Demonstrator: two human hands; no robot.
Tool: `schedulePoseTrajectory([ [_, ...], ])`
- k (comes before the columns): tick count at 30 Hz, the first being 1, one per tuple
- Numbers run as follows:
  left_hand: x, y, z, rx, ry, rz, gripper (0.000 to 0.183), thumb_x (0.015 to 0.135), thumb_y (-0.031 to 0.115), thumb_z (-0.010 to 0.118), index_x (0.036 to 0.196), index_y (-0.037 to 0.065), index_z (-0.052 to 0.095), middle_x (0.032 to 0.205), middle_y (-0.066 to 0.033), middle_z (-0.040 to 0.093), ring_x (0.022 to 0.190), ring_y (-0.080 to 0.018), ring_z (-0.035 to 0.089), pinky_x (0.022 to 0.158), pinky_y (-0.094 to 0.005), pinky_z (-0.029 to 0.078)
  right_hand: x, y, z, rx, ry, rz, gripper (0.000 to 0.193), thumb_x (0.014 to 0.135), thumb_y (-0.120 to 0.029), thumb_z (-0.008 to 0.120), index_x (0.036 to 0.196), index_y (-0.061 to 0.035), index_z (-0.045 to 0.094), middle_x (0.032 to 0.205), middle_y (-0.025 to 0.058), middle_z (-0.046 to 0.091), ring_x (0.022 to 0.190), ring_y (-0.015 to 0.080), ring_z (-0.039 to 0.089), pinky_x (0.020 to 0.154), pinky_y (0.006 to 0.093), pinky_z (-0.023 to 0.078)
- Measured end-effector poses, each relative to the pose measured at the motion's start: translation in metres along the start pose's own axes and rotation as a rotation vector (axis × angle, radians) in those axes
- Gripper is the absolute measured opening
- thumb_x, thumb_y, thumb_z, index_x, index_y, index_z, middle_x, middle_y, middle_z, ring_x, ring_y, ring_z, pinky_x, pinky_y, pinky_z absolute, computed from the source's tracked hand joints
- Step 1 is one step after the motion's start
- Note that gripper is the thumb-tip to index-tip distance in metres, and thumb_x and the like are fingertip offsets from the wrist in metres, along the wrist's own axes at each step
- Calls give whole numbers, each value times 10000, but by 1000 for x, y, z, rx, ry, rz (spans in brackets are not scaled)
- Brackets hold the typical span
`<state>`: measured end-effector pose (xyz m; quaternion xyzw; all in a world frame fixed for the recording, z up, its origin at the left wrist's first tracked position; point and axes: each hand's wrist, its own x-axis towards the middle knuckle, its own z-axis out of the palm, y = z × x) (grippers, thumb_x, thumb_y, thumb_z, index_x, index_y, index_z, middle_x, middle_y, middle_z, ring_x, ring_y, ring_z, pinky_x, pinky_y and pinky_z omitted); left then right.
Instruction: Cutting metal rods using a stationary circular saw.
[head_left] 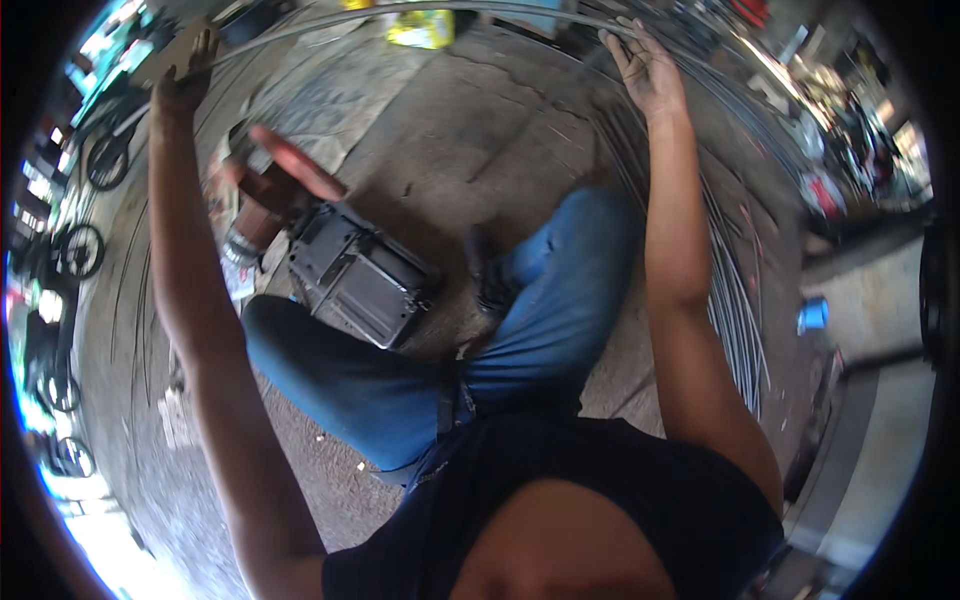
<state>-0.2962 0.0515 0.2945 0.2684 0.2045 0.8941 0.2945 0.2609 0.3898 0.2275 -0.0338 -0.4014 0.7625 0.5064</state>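
Observation:
A long, thin metal rod (350, 15) spans the top of the view, raised in front of me with both arms stretched out. My left hand (187, 82) holds it toward its left part, the rod lying between thumb and upright fingers. At the upper right my right hand (648, 75) has the rod at its fingers, palm partly showing and thumb apart. Between my bent legs on the floor sits a dark metal machine (365, 285) with a reddish handle or guard (295, 162); it looks like a cut-off saw. Neither hand touches it.
Bundles of thin metal rods (735, 320) lie on the floor to my right. Ahead is a yellow bag (420, 28). A blue cup-like container (813, 314) stands at far right. Motorcycles (80, 250) line the left side, and mixed clutter (825, 190) fills the right.

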Motion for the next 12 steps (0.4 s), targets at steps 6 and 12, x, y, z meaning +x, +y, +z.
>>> schedulePoseTrajectory([
  [6, 19, -136, 157, -104, 104, -511, 564, 893, 147, 406, 1377, -66, 210, 1430, -281, 285, 1284, -458, 339, 1117, -553, 218, -110, -87, -82, 27, 324, -194, 239, 919, -73, 522, 1072, 107, 489, 1104, 221, 560, 1057, 400, 563, 953, 442, 514],
  [12, -42, -288, 264, 72, 299, -678, 643, 869, 195, 518, 1342, -118, 213, 1384, -302, 325, 1264, -389, 372, 1096, -492, 274, -223, -112, -127, -32, 707, -357, 384, 918, -102, 535, 1218, 106, 415, 1237, 239, 492, 1165, 406, 485, 983, 451, 486],
])
